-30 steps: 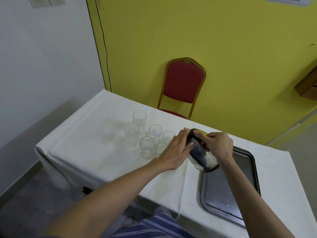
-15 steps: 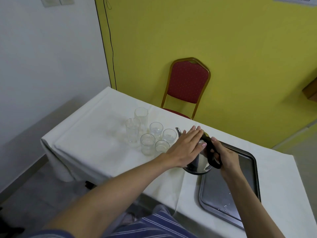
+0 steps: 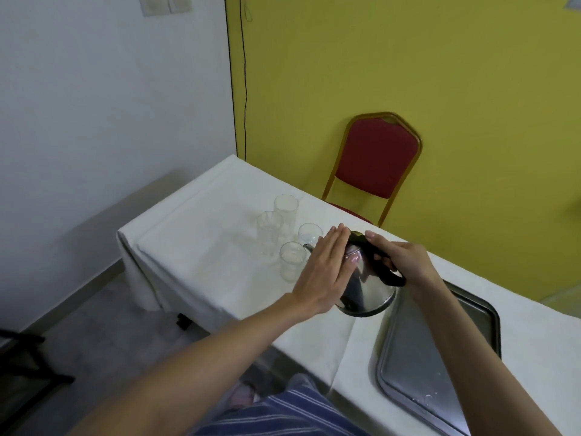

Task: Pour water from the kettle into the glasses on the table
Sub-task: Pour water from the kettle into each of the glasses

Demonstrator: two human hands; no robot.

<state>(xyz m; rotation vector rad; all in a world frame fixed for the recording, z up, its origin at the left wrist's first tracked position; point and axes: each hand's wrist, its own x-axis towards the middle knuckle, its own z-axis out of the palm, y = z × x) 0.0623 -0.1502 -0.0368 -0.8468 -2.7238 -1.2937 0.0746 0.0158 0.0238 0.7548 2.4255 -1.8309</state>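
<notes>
The right hand (image 3: 405,265) has its fingers clamped around the black handle of the steel kettle (image 3: 367,289), which is lifted off the worktop (image 3: 201,247) and tipped forward toward the glasses. The left hand (image 3: 327,269) lies flat against the kettle's top and near side, fingers (image 3: 334,243) held together and straight, pressing rather than gripping; it looks to be steadying the lid.

The spout is mostly hidden behind the left fingers, only a sliver showing just beyond the fingertips, next to the near glass (image 3: 292,261). A second short glass (image 3: 309,234) stands just past the fingertips, and two tall glasses (image 3: 276,223) stand farther out from them. Whether water is running cannot be told. An empty metal tray (image 3: 440,350) lies below the right wrist.

To pour well, the spout should sit right over a glass mouth before the tilt grows, since the glasses are narrow and crowded. A slow roll of the right wrist, with the left palm kept firm on the lid, should keep the stream thin. Nudging the light glasses with the spout is the likely slip.
</notes>
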